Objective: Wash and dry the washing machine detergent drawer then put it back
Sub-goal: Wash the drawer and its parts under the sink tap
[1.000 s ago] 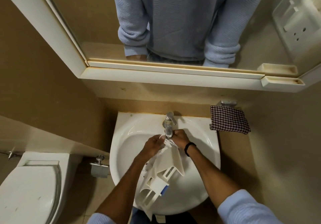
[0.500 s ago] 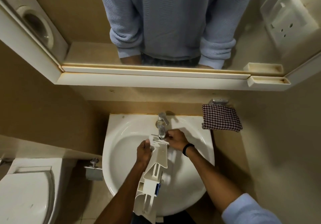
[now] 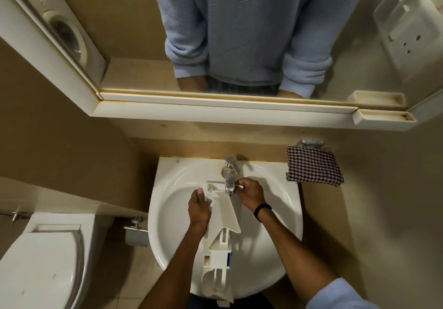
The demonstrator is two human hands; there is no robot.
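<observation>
Drawer runs 12-to-6 under tap (rinsing); left hand grips its side, right hand pinches far corner.

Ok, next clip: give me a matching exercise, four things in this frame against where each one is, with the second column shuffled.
1 detergent drawer
2 checked cloth
3 toilet
4 black wristband

A on the wrist of the right hand
B lower left, lid down
C over the sink, held by left hand and right hand
D beside the sink's right edge

Pairs: 1-C, 2-D, 3-B, 4-A
</observation>
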